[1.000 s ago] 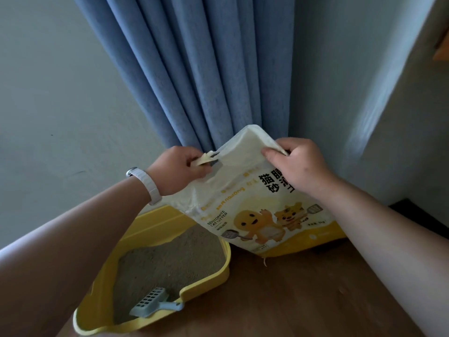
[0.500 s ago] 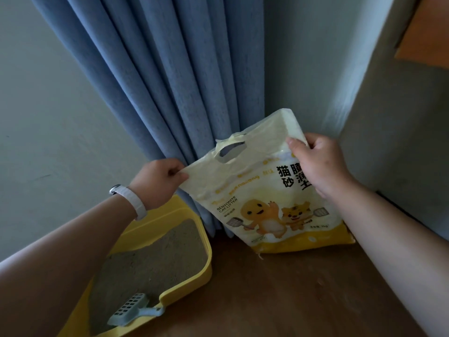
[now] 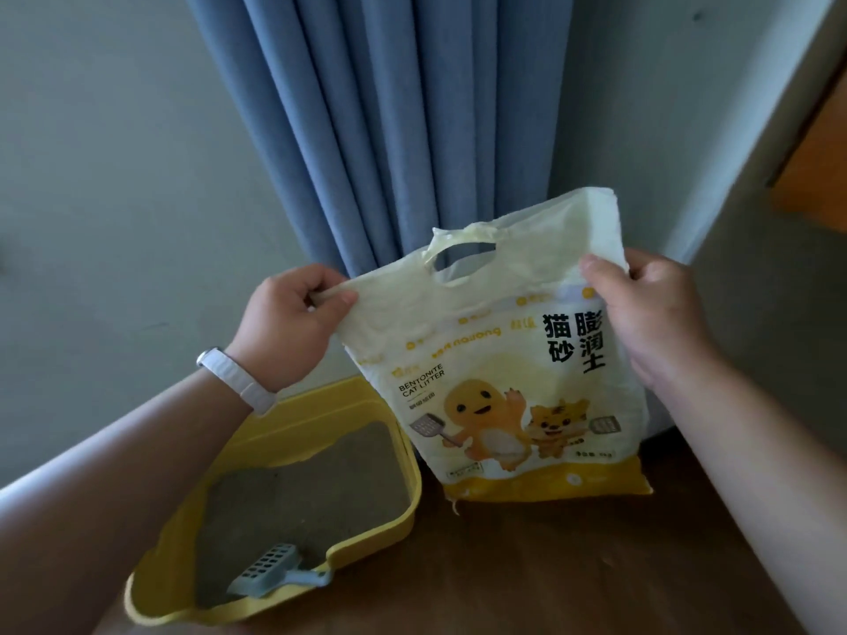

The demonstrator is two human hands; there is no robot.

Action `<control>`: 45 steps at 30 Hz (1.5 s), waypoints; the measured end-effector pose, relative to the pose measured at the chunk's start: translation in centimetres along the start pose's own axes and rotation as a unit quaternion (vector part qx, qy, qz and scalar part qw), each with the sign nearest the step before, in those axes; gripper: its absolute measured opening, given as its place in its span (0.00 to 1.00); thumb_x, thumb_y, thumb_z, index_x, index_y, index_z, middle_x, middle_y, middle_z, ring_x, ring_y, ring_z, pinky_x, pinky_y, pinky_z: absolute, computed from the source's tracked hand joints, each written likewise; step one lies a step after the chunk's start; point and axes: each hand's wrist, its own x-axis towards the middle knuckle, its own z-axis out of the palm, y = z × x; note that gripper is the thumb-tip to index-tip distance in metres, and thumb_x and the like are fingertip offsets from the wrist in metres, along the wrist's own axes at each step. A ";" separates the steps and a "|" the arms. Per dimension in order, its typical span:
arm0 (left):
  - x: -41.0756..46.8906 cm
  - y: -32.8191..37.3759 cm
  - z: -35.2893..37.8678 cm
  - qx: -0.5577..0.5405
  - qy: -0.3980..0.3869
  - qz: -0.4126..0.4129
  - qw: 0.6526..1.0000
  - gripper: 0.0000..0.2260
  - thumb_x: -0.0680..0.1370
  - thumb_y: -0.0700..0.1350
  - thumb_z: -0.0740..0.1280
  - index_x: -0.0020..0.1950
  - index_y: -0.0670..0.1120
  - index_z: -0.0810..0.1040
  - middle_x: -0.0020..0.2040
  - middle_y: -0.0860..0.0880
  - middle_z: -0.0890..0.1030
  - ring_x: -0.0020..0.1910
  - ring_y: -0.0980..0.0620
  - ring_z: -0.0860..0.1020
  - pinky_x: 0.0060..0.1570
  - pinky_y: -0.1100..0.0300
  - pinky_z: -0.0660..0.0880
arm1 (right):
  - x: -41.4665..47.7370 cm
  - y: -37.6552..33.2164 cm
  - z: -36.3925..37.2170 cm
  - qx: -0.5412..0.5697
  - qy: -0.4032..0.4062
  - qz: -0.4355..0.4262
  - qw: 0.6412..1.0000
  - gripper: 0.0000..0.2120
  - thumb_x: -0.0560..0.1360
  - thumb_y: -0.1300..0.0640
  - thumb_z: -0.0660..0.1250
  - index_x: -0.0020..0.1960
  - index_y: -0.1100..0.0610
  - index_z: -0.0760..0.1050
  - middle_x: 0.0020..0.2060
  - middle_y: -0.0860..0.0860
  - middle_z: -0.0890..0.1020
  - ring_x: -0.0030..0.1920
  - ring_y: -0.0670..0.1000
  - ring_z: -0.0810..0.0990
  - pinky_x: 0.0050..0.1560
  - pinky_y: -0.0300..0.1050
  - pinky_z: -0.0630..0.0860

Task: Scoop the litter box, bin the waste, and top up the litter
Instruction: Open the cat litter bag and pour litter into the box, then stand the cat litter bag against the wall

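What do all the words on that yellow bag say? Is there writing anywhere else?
"BENTONITE CAT LITTER": black print on the litter bag, left side.
"猫砂": big black characters, upper right of the bag.
"膨润土": big black characters beside those.
Orange line across the bag's top, small print under the English and near the bottom: too blurred to read.
Litter box, scoop, wristband: no writing visible.

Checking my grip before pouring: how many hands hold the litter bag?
2: left hand pinches the upper left corner of the litter bag; right hand grips its upper right edge.
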 end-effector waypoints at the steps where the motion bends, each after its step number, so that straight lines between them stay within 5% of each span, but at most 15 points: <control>1: 0.2 0.4 -1.4 -0.001 0.008 -0.003 1.000 0.05 0.76 0.44 0.70 0.40 0.50 0.80 0.36 0.44 0.81 0.38 0.41 0.79 0.42 0.47 0.79 | 0.0 -1.4 0.5 0.000 -0.008 -0.002 1.000 0.08 0.73 0.51 0.69 0.40 0.54 0.82 0.36 0.52 0.85 0.38 0.52 0.84 0.42 0.53 0.81; 10: 2.3 0.7 -14.7 -0.053 0.103 -0.024 0.993 0.05 0.74 0.47 0.69 0.38 0.50 0.79 0.35 0.47 0.79 0.32 0.51 0.76 0.36 0.58 0.77 | -0.5 -13.8 8.1 0.066 -0.083 -0.069 0.992 0.06 0.70 0.53 0.70 0.38 0.55 0.81 0.40 0.58 0.85 0.42 0.60 0.85 0.43 0.65 0.81; 15: 2.8 -0.5 -20.9 -0.046 0.176 -0.057 0.982 0.06 0.74 0.45 0.69 0.36 0.51 0.77 0.34 0.47 0.75 0.29 0.53 0.72 0.26 0.66 0.72 | -1.8 -18.2 13.4 0.102 -0.145 -0.108 0.978 0.08 0.72 0.57 0.69 0.34 0.55 0.79 0.30 0.47 0.81 0.33 0.48 0.81 0.38 0.51 0.80; 18: 1.3 -2.1 -25.2 -0.031 0.207 -0.086 0.974 0.06 0.72 0.47 0.68 0.35 0.51 0.77 0.33 0.48 0.75 0.30 0.51 0.72 0.32 0.57 0.76 | -3.6 -19.3 17.4 0.115 -0.198 -0.106 0.968 0.11 0.73 0.59 0.68 0.32 0.53 0.78 0.26 0.44 0.79 0.32 0.48 0.80 0.37 0.47 0.79; 21: -0.2 -3.9 -28.6 -0.012 0.228 -0.082 0.970 0.06 0.72 0.44 0.67 0.35 0.50 0.77 0.33 0.48 0.75 0.33 0.52 0.73 0.35 0.59 0.73 | -5.7 -19.6 21.1 0.128 -0.228 -0.113 0.959 0.09 0.73 0.59 0.68 0.33 0.53 0.78 0.29 0.46 0.79 0.32 0.46 0.80 0.36 0.47 0.79; 27: -4.6 -9.7 -36.3 0.070 0.236 -0.119 0.962 0.03 0.70 0.47 0.68 0.37 0.49 0.80 0.35 0.47 0.78 0.34 0.50 0.74 0.40 0.46 0.78 | -11.2 -19.2 29.9 0.122 -0.278 -0.081 0.949 0.10 0.68 0.53 0.69 0.36 0.61 0.79 0.33 0.55 0.78 0.36 0.54 0.78 0.39 0.61 0.78; 33: -9.1 -16.3 -44.2 0.077 0.245 -0.147 0.955 0.03 0.70 0.46 0.68 0.37 0.50 0.80 0.31 0.52 0.77 0.34 0.51 0.75 0.42 0.45 0.79 | -17.8 -19.9 39.7 0.125 -0.335 -0.054 0.932 0.13 0.72 0.56 0.71 0.30 0.50 0.81 0.29 0.51 0.78 0.29 0.49 0.74 0.35 0.45 0.71; 45: -15.9 -31.2 -56.2 0.157 0.222 -0.212 0.939 0.02 0.75 0.44 0.69 0.44 0.47 0.81 0.43 0.46 0.83 0.37 0.51 0.77 0.46 0.52 0.78 | -29.4 -18.8 57.0 0.113 -0.423 -0.012 0.899 0.10 0.74 0.58 0.69 0.39 0.65 0.78 0.33 0.56 0.80 0.33 0.52 0.77 0.36 0.47 0.74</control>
